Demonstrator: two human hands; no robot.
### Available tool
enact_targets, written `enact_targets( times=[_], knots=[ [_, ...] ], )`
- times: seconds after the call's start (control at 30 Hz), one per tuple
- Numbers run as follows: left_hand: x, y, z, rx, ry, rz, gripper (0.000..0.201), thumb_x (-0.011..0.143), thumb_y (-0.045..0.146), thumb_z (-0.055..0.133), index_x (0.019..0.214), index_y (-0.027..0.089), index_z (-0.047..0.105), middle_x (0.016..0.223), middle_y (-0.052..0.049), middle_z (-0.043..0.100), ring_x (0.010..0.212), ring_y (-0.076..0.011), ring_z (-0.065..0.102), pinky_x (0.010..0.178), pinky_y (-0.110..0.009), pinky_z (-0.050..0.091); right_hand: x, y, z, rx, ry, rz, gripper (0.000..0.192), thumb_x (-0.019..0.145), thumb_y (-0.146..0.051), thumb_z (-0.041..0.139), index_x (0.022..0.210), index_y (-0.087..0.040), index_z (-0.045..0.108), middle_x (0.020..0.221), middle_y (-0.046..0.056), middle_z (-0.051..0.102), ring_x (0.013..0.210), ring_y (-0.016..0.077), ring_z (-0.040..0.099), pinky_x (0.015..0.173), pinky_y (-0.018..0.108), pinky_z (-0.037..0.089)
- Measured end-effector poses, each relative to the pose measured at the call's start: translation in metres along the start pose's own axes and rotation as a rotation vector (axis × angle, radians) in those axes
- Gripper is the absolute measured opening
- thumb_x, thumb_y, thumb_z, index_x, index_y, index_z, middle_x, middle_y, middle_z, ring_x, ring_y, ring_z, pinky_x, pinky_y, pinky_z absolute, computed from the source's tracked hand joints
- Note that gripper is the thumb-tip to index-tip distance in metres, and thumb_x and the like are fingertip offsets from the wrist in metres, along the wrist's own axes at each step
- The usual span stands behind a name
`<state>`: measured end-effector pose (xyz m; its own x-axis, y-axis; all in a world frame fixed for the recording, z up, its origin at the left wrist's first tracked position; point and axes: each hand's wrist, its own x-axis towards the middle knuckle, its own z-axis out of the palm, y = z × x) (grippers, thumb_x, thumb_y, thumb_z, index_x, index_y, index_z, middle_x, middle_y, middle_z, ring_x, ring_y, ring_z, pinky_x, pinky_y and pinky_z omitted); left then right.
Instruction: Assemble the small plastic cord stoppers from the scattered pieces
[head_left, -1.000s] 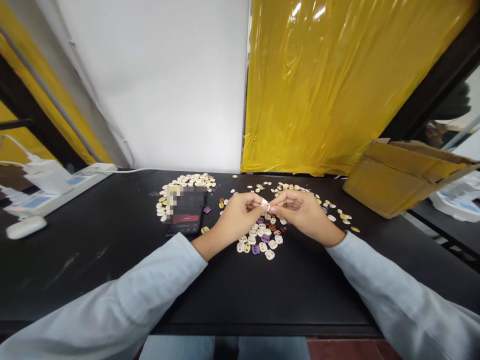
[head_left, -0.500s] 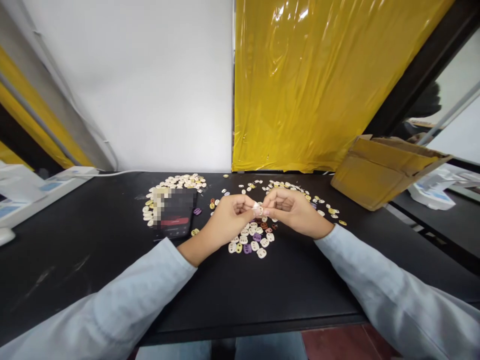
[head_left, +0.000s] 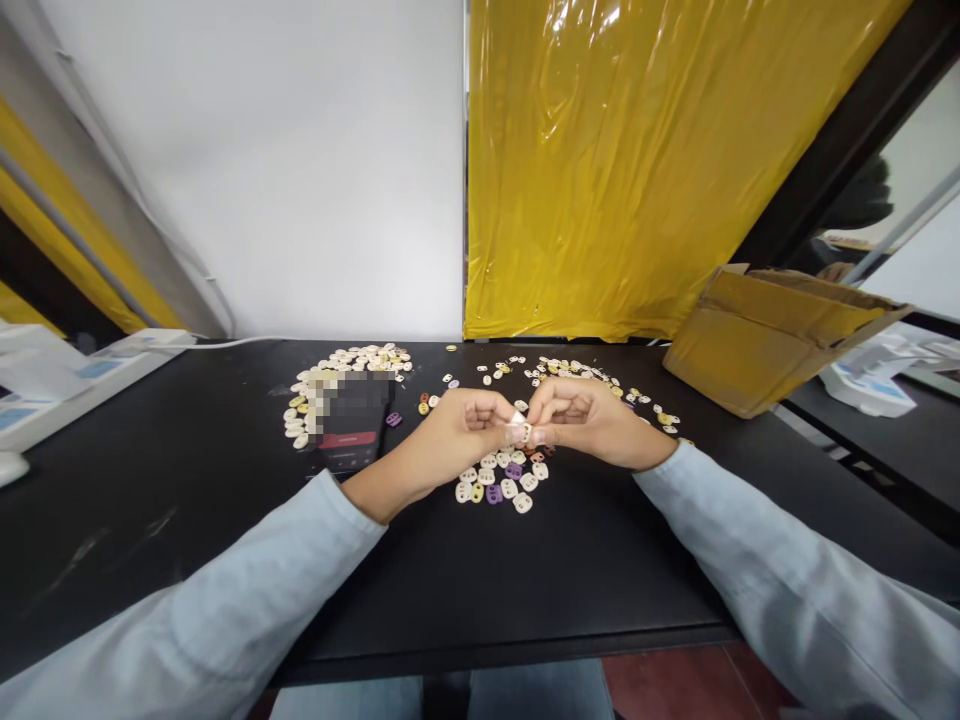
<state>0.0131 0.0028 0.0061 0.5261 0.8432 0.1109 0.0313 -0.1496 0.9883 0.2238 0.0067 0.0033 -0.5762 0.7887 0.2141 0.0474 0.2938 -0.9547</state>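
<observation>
left hand (head_left: 457, 432) + right hand (head_left: 589, 422) fingertips meet, both pinching one small white piece (head_left: 520, 432) | held just above loose buttons (head_left: 501, 480) mid-tabletop (head_left: 187, 470) | phone (head_left: 349, 425) left of hands | cardboard box (head_left: 772, 335) far right edge

Two hands, left hand (head_left: 457, 425) and right hand (head_left: 585, 420), meet over one small white piece (head_left: 523, 432). One black desk (head_left: 525, 570) carries three loose spreads of little oval pieces, too many to count: one by the phone (head_left: 349, 365), one under the hands (head_left: 499, 485), one further back (head_left: 577, 372). One phone (head_left: 352, 425), one cardboard box (head_left: 772, 335), two yellow plastic sheets, the big one (head_left: 637, 160)
</observation>
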Motion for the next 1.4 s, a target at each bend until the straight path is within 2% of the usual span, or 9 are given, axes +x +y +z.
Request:
enact_targets(
  times=[0.13, 0.2, 0.3, 0.47, 0.6, 0.77, 1.03, 1.23, 1.4],
  knots=[
    [0.009, 0.005, -0.008, 0.046, 0.109, 0.077, 0.019, 0.074, 0.029, 0.078, 0.079, 0.012, 0.071, 0.079, -0.005, 0.074, 0.075, -0.0157, 0.067, 0.075, -0.027, 0.051, 0.004, 0.001, -0.004, -0.069, 0.151, -0.033, 0.029, 0.077, -0.035, 0.081, 0.091, -0.018, 0.063, 0.074, 0.002, 0.072, 0.067, 0.0141, 0.066, 0.066, 0.027, 0.053],
    [0.014, 0.004, -0.013, 0.125, 0.214, 0.129, 0.018, 0.077, 0.029, 0.074, 0.079, 0.012, 0.071, 0.08, -0.005, 0.074, 0.077, -0.0166, 0.068, 0.077, -0.029, 0.051, 0.006, 0.002, -0.007, -0.099, 0.209, -0.039, 0.033, 0.076, -0.036, 0.082, 0.096, -0.018, 0.063, 0.074, 0.001, 0.072, 0.067, 0.0142, 0.066, 0.067, 0.028, 0.052],
    [0.017, -0.001, -0.022, 0.318, 0.267, 0.157, 0.017, 0.082, 0.03, 0.068, 0.082, 0.013, 0.07, 0.081, -0.006, 0.073, 0.076, -0.0178, 0.067, 0.074, -0.029, 0.05, 0.007, 0.007, -0.014, -0.155, 0.257, -0.038, 0.033, 0.077, -0.038, 0.08, 0.098, -0.018, 0.063, 0.073, 0.001, 0.07, 0.067, 0.0144, 0.065, 0.068, 0.028, 0.051],
    [0.02, -0.012, -0.029, 0.852, 0.27, 0.201, 0.016, 0.087, 0.023, 0.058, 0.08, 0.015, 0.07, 0.065, -0.002, 0.066, 0.058, -0.0154, 0.057, 0.06, -0.028, 0.04, 0.007, 0.013, -0.029, -0.451, 0.304, 0.039, 0.02, 0.08, -0.036, 0.073, 0.085, -0.017, 0.068, 0.07, 0.002, 0.067, 0.064, 0.0149, 0.062, 0.063, 0.028, 0.048],
    [0.025, -0.02, -0.031, 1.037, 0.216, 0.23, 0.02, 0.087, 0.019, 0.054, 0.08, 0.016, 0.073, 0.071, -0.005, 0.069, 0.065, -0.0187, 0.06, 0.064, -0.03, 0.04, 0.004, 0.015, -0.037, -0.678, 0.232, 0.153, 0.014, 0.077, -0.03, 0.07, 0.073, -0.017, 0.072, 0.07, 0.004, 0.071, 0.065, 0.0172, 0.063, 0.061, 0.028, 0.048],
    [0.029, -0.024, -0.034, 1.06, 0.2, 0.244, 0.024, 0.088, 0.019, 0.052, 0.084, 0.016, 0.075, 0.084, -0.01, 0.073, 0.074, -0.0222, 0.063, 0.071, -0.032, 0.044, 0.003, 0.024, -0.038, -0.731, 0.201, 0.189, 0.015, 0.076, -0.033, 0.072, 0.077, -0.018, 0.074, 0.066, 0.003, 0.07, 0.06, 0.0172, 0.062, 0.054, 0.027, 0.045],
    [0.021, -0.011, -0.043, 0.939, 0.122, 0.229, 0.018, 0.073, 0.014, 0.062, 0.085, 0.018, 0.076, 0.078, -0.005, 0.072, 0.068, -0.0191, 0.062, 0.067, -0.029, 0.045, 0.003, 0.033, -0.041, -0.708, 0.202, 0.163, 0.013, 0.075, -0.03, 0.074, 0.08, -0.018, 0.073, 0.066, 0.002, 0.069, 0.06, 0.0156, 0.062, 0.055, 0.026, 0.046],
    [0.02, -0.013, -0.04, 1.054, 0.002, 0.248, 0.017, 0.08, 0.018, 0.059, 0.087, 0.017, 0.075, 0.093, -0.01, 0.071, 0.088, -0.0257, 0.066, 0.082, -0.036, 0.047, 0.003, 0.03, -0.04, -0.682, 0.217, 0.23, 0.01, 0.073, -0.028, 0.074, 0.073, -0.018, 0.071, 0.067, 0.004, 0.071, 0.062, 0.0184, 0.065, 0.057, 0.029, 0.049],
    [0.022, -0.014, -0.035, 1.054, -0.002, 0.249, 0.013, 0.078, 0.015, 0.059, 0.085, 0.016, 0.069, 0.088, -0.009, 0.069, 0.084, -0.0244, 0.062, 0.077, -0.035, 0.045, 0.002, 0.034, -0.041, -0.652, 0.213, 0.208, 0.012, 0.073, -0.028, 0.073, 0.07, -0.018, 0.067, 0.064, 0.002, 0.068, 0.059, 0.0159, 0.061, 0.055, 0.027, 0.048]
  ],
)
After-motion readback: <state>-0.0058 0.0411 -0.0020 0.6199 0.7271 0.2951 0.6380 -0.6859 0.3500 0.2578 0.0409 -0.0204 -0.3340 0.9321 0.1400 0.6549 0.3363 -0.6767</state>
